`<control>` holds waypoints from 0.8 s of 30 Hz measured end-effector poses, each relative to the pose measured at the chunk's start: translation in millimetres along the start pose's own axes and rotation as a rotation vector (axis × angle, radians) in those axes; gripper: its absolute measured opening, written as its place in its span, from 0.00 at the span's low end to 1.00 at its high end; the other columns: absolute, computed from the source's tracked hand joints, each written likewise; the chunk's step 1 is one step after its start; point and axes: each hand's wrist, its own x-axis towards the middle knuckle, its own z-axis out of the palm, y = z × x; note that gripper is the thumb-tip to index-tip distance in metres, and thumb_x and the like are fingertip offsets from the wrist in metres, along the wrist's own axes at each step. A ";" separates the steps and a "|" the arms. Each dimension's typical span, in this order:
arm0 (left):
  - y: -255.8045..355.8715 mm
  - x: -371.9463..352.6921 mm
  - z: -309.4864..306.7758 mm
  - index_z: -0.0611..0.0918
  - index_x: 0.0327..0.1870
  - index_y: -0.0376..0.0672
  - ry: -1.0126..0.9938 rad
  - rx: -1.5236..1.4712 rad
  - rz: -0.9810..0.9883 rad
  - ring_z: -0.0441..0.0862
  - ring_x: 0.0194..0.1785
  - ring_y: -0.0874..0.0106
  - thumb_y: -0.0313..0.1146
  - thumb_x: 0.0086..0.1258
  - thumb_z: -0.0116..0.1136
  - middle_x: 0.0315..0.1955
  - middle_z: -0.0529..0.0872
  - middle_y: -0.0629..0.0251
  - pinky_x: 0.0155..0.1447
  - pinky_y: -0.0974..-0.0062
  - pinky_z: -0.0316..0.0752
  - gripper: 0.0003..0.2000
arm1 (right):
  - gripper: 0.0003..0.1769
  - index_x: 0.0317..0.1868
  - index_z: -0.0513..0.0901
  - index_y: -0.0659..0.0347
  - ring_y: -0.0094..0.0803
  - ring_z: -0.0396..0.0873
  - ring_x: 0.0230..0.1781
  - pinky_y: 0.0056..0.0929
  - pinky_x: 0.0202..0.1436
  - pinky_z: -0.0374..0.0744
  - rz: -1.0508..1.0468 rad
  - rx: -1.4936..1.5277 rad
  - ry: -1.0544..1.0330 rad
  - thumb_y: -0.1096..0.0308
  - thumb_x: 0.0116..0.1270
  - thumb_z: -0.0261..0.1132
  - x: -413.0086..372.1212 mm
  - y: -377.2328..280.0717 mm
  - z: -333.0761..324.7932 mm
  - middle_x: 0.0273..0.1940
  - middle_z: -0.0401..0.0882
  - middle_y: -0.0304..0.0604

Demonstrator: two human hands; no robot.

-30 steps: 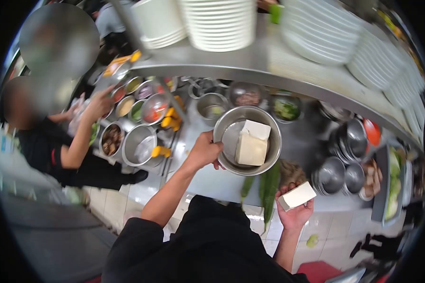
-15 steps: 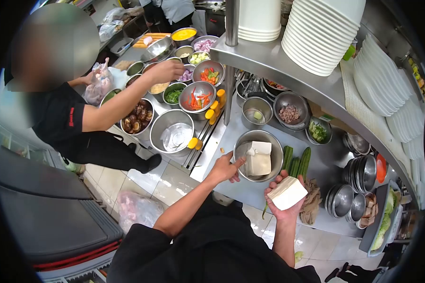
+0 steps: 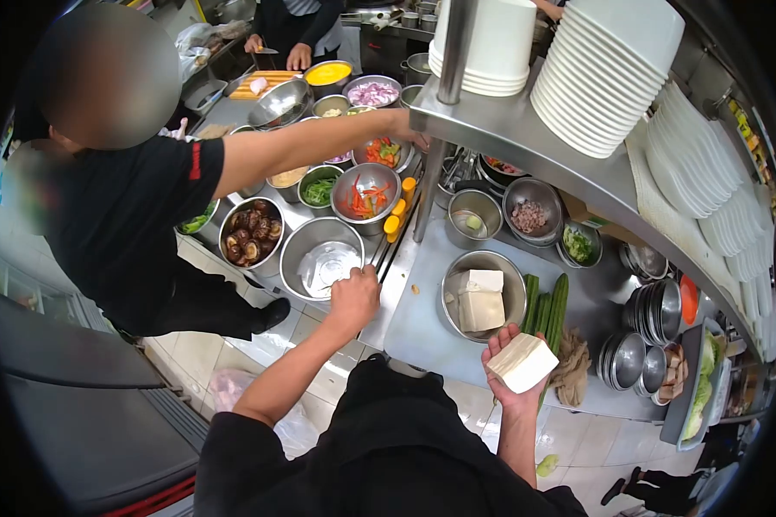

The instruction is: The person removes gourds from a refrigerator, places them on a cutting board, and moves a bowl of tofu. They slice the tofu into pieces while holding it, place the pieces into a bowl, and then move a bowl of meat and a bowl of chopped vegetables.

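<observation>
On the upturned palm of my right hand (image 3: 510, 379) rests a white tofu block (image 3: 526, 360), with my fingers up around its far and left sides. My left hand (image 3: 356, 297) is closed at the near right rim of a deep steel pot (image 3: 295, 274), which has clear liquid or wet shine in its bottom. What its fingers grip is hidden. Between my hands stands a steel bowl (image 3: 448, 312) with more tofu pieces (image 3: 480, 306) in it. Several long green cucumbers (image 3: 556, 314) lie beside that bowl, close to my right hand.
A co-worker's arm (image 3: 319, 142) reaches across bowls of cut vegetables and a bowl of mushrooms (image 3: 252, 234). Overhead runs a steel shelf (image 3: 569, 129) with stacked white dishes (image 3: 603, 77). Steel bowls (image 3: 625, 362) and a brown cloth (image 3: 569, 375) are to the right.
My left hand has moved from the tofu bowl leftward to the pot's rim and closed. My right hand still holds the tofu block. The co-worker's arm has stretched further right.
</observation>
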 end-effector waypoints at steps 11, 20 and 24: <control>3.9 5.7 -68.2 0.81 0.31 0.36 0.152 -0.255 0.067 0.82 0.31 0.49 0.30 0.53 0.60 0.27 0.83 0.47 0.36 0.57 0.78 0.08 | 0.28 0.46 0.80 0.65 0.49 0.81 0.43 0.48 0.51 0.77 0.040 -0.004 -0.057 0.47 0.65 0.52 5.9 18.6 4.4 0.42 0.83 0.51; 21.6 -60.3 -242.0 0.83 0.40 0.32 0.498 -0.521 0.046 0.81 0.27 0.80 0.22 0.57 0.65 0.25 0.84 0.63 0.32 0.82 0.75 0.10 | 0.27 0.45 0.80 0.65 0.49 0.82 0.42 0.48 0.50 0.78 0.137 -0.038 -0.066 0.48 0.65 0.51 14.8 5.1 -3.8 0.40 0.83 0.50; 23.3 -89.9 -253.4 0.80 0.45 0.29 0.454 -0.742 -0.116 0.81 0.27 0.79 0.20 0.63 0.62 0.31 0.83 0.61 0.32 0.87 0.76 0.11 | 0.27 0.44 0.81 0.65 0.48 0.83 0.38 0.48 0.48 0.79 0.183 -0.064 -0.082 0.48 0.65 0.51 25.0 -3.8 -9.3 0.36 0.84 0.49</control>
